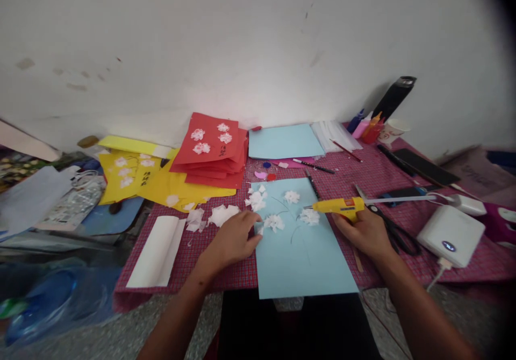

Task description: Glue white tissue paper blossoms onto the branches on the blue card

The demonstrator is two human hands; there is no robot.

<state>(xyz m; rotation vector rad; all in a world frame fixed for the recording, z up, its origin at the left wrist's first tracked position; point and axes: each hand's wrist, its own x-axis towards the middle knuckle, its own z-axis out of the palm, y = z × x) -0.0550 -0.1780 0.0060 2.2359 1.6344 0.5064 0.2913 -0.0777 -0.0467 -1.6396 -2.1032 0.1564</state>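
My right hand [368, 234] is wrapped round a yellow hot glue gun [341, 206], with a glue stick [403, 199] jutting from its back. The nozzle points left, close to a white paper flower [309, 217] on a light blue sheet [306, 268]. Other white flowers [274, 222] sit on this sheet among thin drawn lines. My left hand [236, 235] rests at the sheet's left edge, thumb and index finger apart. A small white scrap shows by those fingertips; whether they touch it I cannot tell. Torn white paper pieces [222, 215] lie just beyond this hand.
Red cards [212, 158] are stacked behind, beside yellow sheets [189, 185]. Folded white paper [157, 250] lies left. To the right are black scissors [397, 228], a white power bank [451, 236] with cables, paint bottles [371, 126] and a paper cup [393, 130].
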